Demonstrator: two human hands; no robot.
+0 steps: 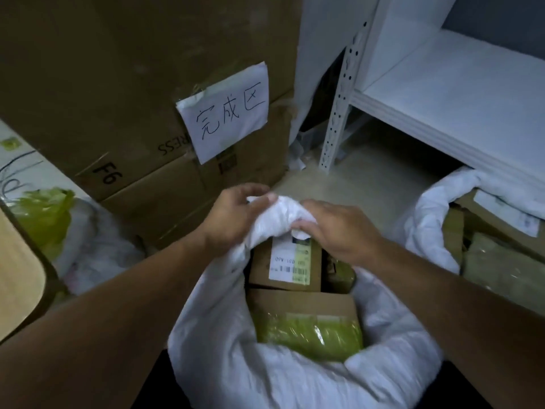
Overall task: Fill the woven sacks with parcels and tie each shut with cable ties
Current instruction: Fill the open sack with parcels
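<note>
A white woven sack (pixel 224 349) stands open on the floor in front of me. Inside it lies a cardboard parcel with a white label (pixel 283 265) and, nearer to me, a cardboard parcel wrapped in green tape (pixel 309 329). My left hand (pixel 233 215) and my right hand (pixel 339 228) both clutch the bunched far rim of the sack (pixel 280 211), pulled together above the labelled parcel. No cable tie shows.
Large cardboard boxes (pixel 118 84) with a handwritten paper sign (pixel 230 113) stand behind the sack. A white metal shelf (pixel 442 93) is at right, above a second open white sack (pixel 430 219) with parcels. A green bag (pixel 44 214) and a wooden tabletop (pixel 17 267) sit at left.
</note>
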